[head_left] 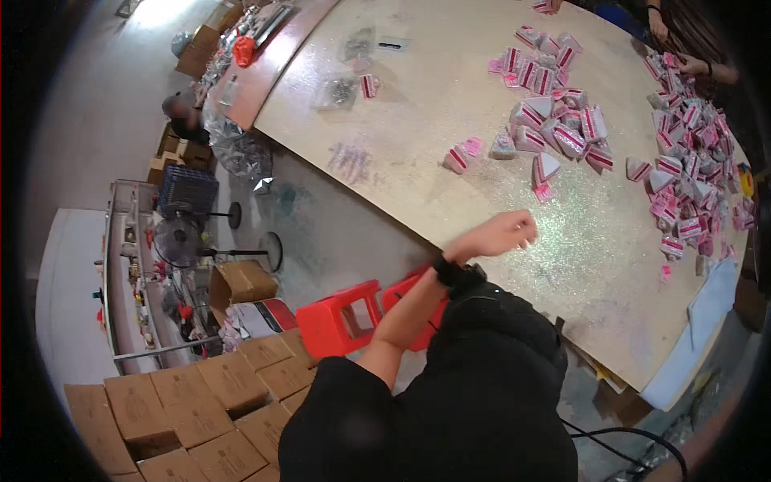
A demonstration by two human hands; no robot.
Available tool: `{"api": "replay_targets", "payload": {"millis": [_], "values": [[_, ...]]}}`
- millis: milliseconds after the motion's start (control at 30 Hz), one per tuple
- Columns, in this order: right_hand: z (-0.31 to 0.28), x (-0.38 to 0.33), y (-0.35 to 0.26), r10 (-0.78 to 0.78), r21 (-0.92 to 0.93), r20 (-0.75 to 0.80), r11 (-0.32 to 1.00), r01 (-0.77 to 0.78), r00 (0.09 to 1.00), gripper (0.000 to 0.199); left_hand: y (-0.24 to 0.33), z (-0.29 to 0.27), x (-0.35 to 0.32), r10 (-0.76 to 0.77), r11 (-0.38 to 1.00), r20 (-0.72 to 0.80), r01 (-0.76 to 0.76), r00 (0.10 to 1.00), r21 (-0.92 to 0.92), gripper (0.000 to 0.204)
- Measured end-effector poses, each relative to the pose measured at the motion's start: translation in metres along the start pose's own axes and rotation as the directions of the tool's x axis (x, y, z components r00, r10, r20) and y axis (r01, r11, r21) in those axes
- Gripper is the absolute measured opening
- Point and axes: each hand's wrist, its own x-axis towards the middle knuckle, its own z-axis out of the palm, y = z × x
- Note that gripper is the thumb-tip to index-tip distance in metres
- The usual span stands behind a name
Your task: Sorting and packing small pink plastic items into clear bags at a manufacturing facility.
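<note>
My left hand (507,232), with a dark band (458,275) at the wrist, hovers over or rests on the near edge of the pale table (401,136). Its fingers are curled in, and I cannot see whether anything is inside them. Beyond it stand pink-and-white cake-slice-shaped pieces; the nearest slice (546,167) has a pink tag (544,193). A larger cluster of slices (569,138) lies behind that one. Two slices, one striped (456,160) and one pale (503,145), lie farther left. My right hand is not in view.
A big heap of slices (683,177) covers the table's right side, where another person's hand (692,64) reaches in. Glitter is scattered on the tabletop. Red stools (339,320), cardboard boxes (233,381) and a standing fan (178,241) are to the left.
</note>
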Motion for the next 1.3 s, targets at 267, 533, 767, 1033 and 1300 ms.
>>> {"api": "replay_targets", "payload": {"millis": [267, 533, 767, 1033, 1300], "values": [[0.211, 0.019, 0.052, 0.134, 0.345, 0.213, 0.917, -0.203, 0.968, 0.031, -0.111, -0.083, 0.021, 0.176, 0.921, -0.785, 0.182, 0.593, 0.344, 0.034], [0.474, -0.202, 0.017, -0.019, -0.12, 0.802, 0.974, 0.191, 0.596, 0.048, -0.097, -0.127, 0.055, 0.286, 0.692, -0.835, 0.501, 0.471, 0.52, 0.074], [0.505, -0.228, -0.009, 0.182, -0.325, 0.657, 0.944, 0.057, 0.731, 0.041, -0.117, -0.158, 0.084, 0.119, 0.705, -0.817, 0.532, 0.564, 0.469, 0.049], [0.42, -0.194, -0.057, -0.066, -0.02, 0.708, 0.993, 0.114, 0.703, 0.009, -0.076, -0.093, 0.072, -0.264, 0.746, -0.63, -0.26, 0.73, -0.613, 0.045], [0.301, -0.166, -0.147, -0.112, 0.364, 0.879, 0.786, -0.501, 0.463, 0.028, -0.016, -0.042, 0.028, 0.097, 0.845, 0.147, -0.003, 0.984, -0.535, 0.052]]}}
